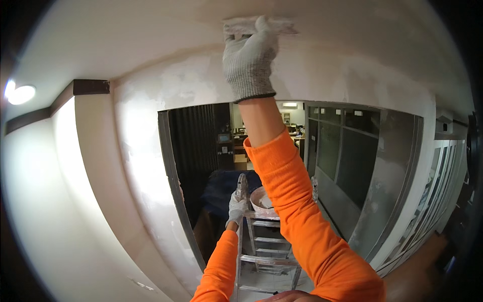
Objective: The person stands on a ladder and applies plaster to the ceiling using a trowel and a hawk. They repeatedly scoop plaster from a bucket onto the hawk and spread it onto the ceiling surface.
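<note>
My right hand (251, 63), in a grey knit glove, is raised overhead and closed on a plastering trowel (286, 25). The trowel's wide, plaster-smeared blade lies against the ceiling (166, 30). Lower down, my left hand (236, 208), also gloved, grips the upper left end of a metal stepladder (269, 260). Beside that hand, at the top of the ladder, sits a round pinkish bucket (261, 200) with pale compound in it; my right forearm hides part of its right side.
Patchy plastered wall (186, 75) surrounds a wide opening with a dark metal frame (176, 186). Through it are dark glazed panels (347, 146) and a lit office. A ceiling lamp (22, 94) glows at left. White-framed glazing (432, 186) stands at right.
</note>
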Demonstrator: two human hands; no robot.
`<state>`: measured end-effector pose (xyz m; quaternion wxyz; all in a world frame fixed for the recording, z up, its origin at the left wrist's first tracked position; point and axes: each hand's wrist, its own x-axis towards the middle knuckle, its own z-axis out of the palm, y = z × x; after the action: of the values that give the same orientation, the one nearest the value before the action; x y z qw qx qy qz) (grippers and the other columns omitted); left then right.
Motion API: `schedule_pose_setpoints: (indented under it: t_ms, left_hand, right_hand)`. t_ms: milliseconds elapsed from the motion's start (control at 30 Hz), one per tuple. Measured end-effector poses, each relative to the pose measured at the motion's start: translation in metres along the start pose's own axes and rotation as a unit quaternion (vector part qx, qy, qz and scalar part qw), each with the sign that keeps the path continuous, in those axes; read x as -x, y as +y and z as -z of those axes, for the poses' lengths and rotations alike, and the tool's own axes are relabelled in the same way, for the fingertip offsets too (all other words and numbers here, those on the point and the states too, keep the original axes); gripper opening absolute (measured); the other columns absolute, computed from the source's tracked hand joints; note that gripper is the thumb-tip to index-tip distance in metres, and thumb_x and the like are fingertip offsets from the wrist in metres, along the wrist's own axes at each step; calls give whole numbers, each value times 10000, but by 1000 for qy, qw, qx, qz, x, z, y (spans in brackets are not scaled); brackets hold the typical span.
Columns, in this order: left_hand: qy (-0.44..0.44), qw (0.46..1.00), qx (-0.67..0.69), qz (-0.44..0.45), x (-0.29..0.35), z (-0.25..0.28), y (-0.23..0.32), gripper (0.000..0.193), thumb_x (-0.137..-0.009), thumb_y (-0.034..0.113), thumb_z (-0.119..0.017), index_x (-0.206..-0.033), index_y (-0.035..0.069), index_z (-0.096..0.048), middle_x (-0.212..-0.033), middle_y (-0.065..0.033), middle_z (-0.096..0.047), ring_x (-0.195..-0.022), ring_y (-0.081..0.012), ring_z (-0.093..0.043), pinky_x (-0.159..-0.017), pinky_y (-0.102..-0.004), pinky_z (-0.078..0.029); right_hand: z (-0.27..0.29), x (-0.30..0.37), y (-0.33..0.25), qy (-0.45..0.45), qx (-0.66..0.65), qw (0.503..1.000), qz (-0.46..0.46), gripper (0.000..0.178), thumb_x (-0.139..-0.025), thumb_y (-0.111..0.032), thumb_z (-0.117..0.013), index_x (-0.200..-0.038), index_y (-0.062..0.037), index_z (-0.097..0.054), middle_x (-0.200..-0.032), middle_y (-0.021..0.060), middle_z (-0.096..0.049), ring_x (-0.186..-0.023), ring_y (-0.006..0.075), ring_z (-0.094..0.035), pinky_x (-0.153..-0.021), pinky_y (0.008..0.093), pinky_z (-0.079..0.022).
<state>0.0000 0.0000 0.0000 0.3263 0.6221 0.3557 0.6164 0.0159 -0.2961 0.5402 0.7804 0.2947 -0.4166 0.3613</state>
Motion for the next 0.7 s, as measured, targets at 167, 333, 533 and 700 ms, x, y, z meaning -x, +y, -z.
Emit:
schedule_pose_setpoints:
  t_ms: [167, 333, 533, 700]
  left_hand:
    - [19, 1000, 11, 13, 4, -31, 24, 478, -925, 186, -642, -1391, 106, -573, -1217, -138, -700, -1143, -318, -672, -967, -381, -517]
    - [-10, 998, 42, 44, 14, -20, 22, 525, -859, 56, -606, -1378, 125, -570, -1176, -121, -693, -1101, -284, -672, -951, -364, -521]
    - [3, 999, 33, 26, 9, 2, 21, 538, -845, 51, -602, -1380, 91, -556, -1209, -145, -675, -1136, -310, -656, -978, -374, -504]
    - [-4, 999, 16, 38, 13, 4, 27, 537, -831, 42, -595, -1366, 88, -559, -1181, -155, -678, -1123, -336, -660, -967, -391, -512]
  right_hand:
    - [-61, 47, -62, -124, -12, 991, 53, 479, -1026, -180, -542, -1444, -5, -385, -1382, 270, -475, -1413, 398, -429, -1191, 661, -312]
    - [-98, 70, -127, -271, 50, 957, 96, 469, -1016, -200, -554, -1420, -33, -383, -1365, 241, -469, -1356, 388, -474, -1181, 628, -339]
    - [-100, 85, -147, -325, 207, 891, 238, 183, -992, -65, -516, -1145, -10, -601, -1102, 202, -638, -1058, 335, -653, -1079, 645, -464]
    - [-7, 65, -106, -120, 253, 956, 84, 264, -1072, -278, -442, -1056, -86, -622, -1026, 112, -681, -1030, 242, -624, -1012, 490, -484]
